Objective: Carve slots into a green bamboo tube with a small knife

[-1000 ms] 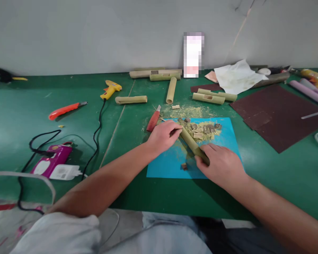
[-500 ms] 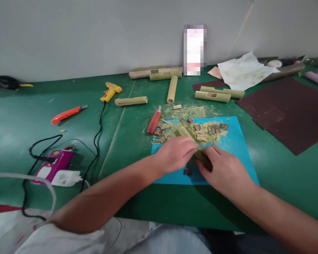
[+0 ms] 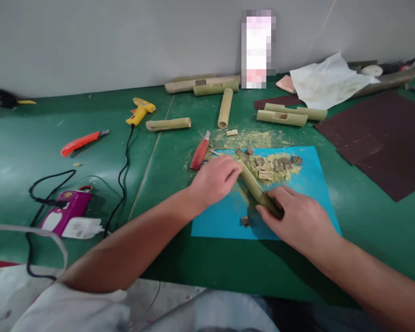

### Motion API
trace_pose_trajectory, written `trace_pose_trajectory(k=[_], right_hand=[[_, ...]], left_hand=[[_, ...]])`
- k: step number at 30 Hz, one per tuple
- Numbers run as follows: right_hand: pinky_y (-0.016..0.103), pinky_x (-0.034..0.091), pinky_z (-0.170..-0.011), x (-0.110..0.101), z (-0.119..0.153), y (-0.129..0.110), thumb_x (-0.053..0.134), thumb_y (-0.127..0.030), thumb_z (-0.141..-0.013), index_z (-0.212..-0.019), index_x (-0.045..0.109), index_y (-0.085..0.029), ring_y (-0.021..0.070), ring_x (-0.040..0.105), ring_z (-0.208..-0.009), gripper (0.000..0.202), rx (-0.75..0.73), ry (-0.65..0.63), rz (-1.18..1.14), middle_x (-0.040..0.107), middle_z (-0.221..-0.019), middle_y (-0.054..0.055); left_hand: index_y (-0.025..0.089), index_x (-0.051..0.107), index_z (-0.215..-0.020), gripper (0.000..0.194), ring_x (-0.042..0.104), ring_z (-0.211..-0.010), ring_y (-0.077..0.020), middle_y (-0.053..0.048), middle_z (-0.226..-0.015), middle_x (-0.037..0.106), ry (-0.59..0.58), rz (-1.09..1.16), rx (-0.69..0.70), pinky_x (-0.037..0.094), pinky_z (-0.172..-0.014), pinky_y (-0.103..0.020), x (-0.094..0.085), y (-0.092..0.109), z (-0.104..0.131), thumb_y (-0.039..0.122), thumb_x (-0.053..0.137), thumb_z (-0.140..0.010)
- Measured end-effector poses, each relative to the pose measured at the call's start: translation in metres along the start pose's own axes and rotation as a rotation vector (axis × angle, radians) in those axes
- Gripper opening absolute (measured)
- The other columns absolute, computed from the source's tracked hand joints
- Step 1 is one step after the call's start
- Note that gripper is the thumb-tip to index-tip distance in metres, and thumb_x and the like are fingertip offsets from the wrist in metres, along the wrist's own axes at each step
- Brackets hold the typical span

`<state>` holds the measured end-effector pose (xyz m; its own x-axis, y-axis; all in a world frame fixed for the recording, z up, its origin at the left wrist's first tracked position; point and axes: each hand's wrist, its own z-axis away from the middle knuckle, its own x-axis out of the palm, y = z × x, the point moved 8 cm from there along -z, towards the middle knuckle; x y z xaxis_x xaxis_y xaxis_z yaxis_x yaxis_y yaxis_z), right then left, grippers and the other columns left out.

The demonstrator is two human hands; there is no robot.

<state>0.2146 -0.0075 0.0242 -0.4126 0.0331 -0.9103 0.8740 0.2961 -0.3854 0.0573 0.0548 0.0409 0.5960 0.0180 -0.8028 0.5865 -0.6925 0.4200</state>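
Observation:
A green bamboo tube (image 3: 254,183) slants over the blue sheet (image 3: 221,216). My right hand (image 3: 299,214) is closed around its near end. At the far end, my left hand (image 3: 216,180) has its fingers pinched against the tube; whether a small thing is also between them is hidden. Bamboo chips and shavings (image 3: 268,169) lie heaped on the sheet beyond the tube, and a small dark chip (image 3: 245,221) sits nearer me. Left of the heap rests a red-handled knife (image 3: 200,151).
Further back lie cut bamboo tubes (image 3: 281,117), another tube (image 3: 224,108) and white paper (image 3: 332,80). Dark brown sheets (image 3: 383,143) cover the right. On the left are a yellow glue gun (image 3: 140,110), an orange cutter (image 3: 81,143) and a purple power strip (image 3: 69,210) with cords.
My left hand has slid away from my right hand to the tube's far end, baring its middle. My right hand keeps hold of the near end. The view has shifted slightly.

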Motion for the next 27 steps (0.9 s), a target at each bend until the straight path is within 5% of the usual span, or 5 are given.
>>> trace_pose_trajectory(k=[3, 7, 12, 17, 27], right_hand=[[0.030, 0.025, -0.053, 0.000, -0.001, 0.000, 0.056, -0.041, -0.091, -0.077, 0.053, -0.024, 0.0135, 0.050, -0.055, 0.022, -0.017, -0.004, 0.012, 0.058, -0.070, 0.000], [0.031, 0.024, -0.052, -0.001, -0.002, -0.001, 0.055, -0.039, -0.092, -0.073, 0.051, -0.024, 0.0130, 0.050, -0.054, 0.025, -0.036, 0.005, 0.035, 0.058, -0.069, 0.000], [0.030, 0.025, -0.052, -0.004, -0.002, -0.007, 0.059, -0.037, -0.090, -0.077, 0.055, -0.022, 0.0139, 0.054, -0.056, 0.020, -0.068, 0.026, 0.063, 0.060, -0.069, 0.000], [0.029, 0.026, -0.050, -0.009, 0.001, -0.006, 0.060, -0.037, -0.090, -0.074, 0.054, -0.022, 0.0130, 0.053, -0.054, 0.023, -0.088, 0.055, 0.062, 0.060, -0.068, -0.001], [0.029, 0.027, -0.051, -0.004, -0.001, 0.004, 0.060, -0.040, -0.091, -0.080, 0.057, -0.022, 0.0128, 0.052, -0.055, 0.021, -0.062, -0.008, -0.021, 0.060, -0.072, -0.001]], left_hand=[[0.018, 0.066, -0.086, 0.024, 0.064, -0.080, -0.0168, -0.004, -0.082, 0.067, 0.021, 0.021, -0.036, 0.053, -0.075, -0.030, -0.003, -0.001, 0.000, 0.022, 0.051, -0.104], [0.019, 0.068, -0.090, 0.027, 0.063, -0.076, -0.0155, -0.004, -0.083, 0.068, -0.198, 0.063, 0.142, 0.051, -0.068, -0.027, 0.018, 0.030, 0.005, 0.023, 0.047, -0.106], [0.017, 0.066, -0.087, 0.026, 0.064, -0.079, -0.0173, -0.005, -0.082, 0.067, 0.001, 0.004, 0.032, 0.053, -0.074, -0.030, 0.000, 0.008, -0.002, 0.022, 0.049, -0.105], [0.017, 0.069, -0.094, 0.026, 0.065, -0.079, -0.0169, -0.005, -0.084, 0.069, -0.111, 0.023, 0.165, 0.053, -0.072, -0.028, 0.012, 0.021, 0.001, 0.024, 0.047, -0.107], [0.016, 0.067, -0.093, 0.019, 0.067, -0.083, -0.0178, -0.005, -0.087, 0.070, 0.013, 0.012, 0.054, 0.054, -0.077, -0.030, 0.004, 0.004, -0.003, 0.020, 0.052, -0.104]])
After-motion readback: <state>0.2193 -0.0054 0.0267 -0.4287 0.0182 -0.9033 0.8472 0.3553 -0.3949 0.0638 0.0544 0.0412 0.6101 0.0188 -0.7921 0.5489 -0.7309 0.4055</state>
